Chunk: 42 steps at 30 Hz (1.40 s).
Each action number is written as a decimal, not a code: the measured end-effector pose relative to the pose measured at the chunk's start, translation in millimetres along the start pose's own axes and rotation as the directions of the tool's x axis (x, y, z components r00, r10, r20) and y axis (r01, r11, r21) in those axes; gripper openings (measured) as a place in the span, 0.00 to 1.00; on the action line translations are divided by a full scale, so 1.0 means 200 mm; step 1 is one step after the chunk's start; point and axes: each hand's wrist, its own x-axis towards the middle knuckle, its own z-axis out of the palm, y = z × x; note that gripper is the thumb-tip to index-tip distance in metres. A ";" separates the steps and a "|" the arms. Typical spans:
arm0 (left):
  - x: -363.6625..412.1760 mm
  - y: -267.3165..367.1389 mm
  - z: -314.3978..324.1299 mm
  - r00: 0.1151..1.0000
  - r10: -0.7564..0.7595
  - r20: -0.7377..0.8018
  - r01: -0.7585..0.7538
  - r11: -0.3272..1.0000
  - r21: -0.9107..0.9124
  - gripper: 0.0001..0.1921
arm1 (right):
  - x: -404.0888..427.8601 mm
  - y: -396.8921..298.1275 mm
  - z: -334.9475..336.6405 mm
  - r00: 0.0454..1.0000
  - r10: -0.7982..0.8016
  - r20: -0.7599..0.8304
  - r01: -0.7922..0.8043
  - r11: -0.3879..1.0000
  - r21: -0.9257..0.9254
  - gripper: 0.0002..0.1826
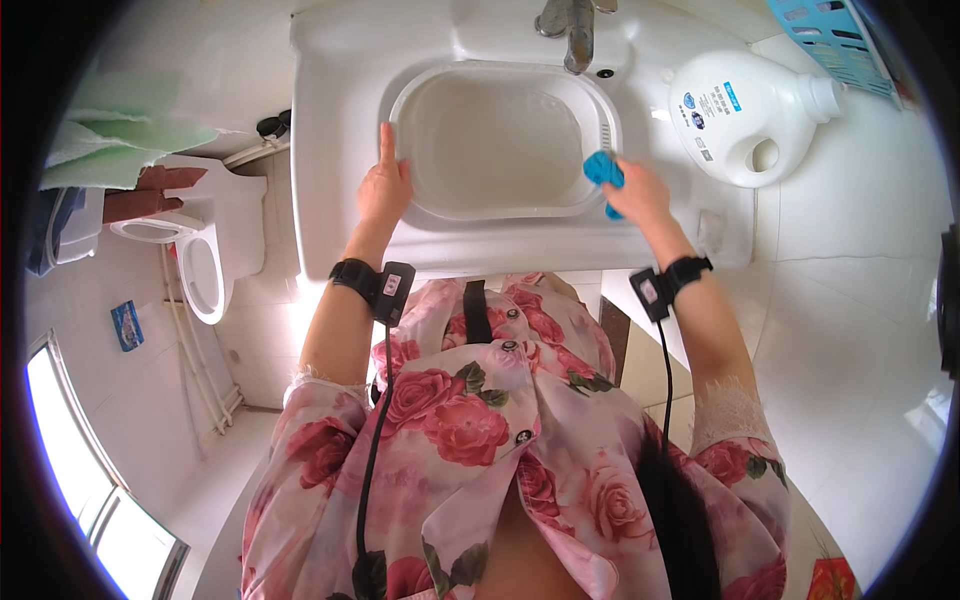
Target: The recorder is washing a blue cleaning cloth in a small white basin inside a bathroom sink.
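A white plastic basin (502, 214) with cloudy water in it sits inside the white ceramic washbasin (337, 240). At the basin's left rim rests my left hand (384, 191), its index finger pointing up along the outside; whether it grips the rim is not plain. My right hand (641, 191) is closed around a crumpled blue cloth (602, 169) at the basin's right rim. Part of the cloth shows above the fingers and a bit below them. Behind the basin a metal faucet (578, 45) reaches over its back edge.
A large white detergent bottle (739, 120) lies at the washbasin's right side, below a blue plastic basket (832, 45). Near the front right corner is a small translucent object (709, 229). Green towels (120, 142) hang at the left, near a white toilet (206, 270).
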 end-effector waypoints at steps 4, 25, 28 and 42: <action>0.00 -0.02 0.00 0.999 0.040 -0.002 -0.041 0.998 -0.053 0.34 | -0.27 -0.11 0.15 0.992 -0.121 -0.040 0.122 0.992 0.032 0.32; 0.00 -0.03 0.03 0.989 -0.017 0.144 0.124 0.615 -0.779 0.25 | 0.05 -0.20 -0.04 0.991 0.047 -0.124 0.029 0.834 0.551 0.29; -0.01 -0.01 0.00 0.983 -0.018 0.182 0.162 0.548 -0.821 0.25 | 0.10 -0.29 0.04 0.977 -0.065 -0.204 0.165 0.835 0.526 0.30; 0.02 -0.22 0.16 0.968 -0.008 0.250 0.226 0.460 -0.859 0.26 | 0.29 -1.21 0.21 0.728 -0.685 -0.010 0.622 0.655 0.430 0.31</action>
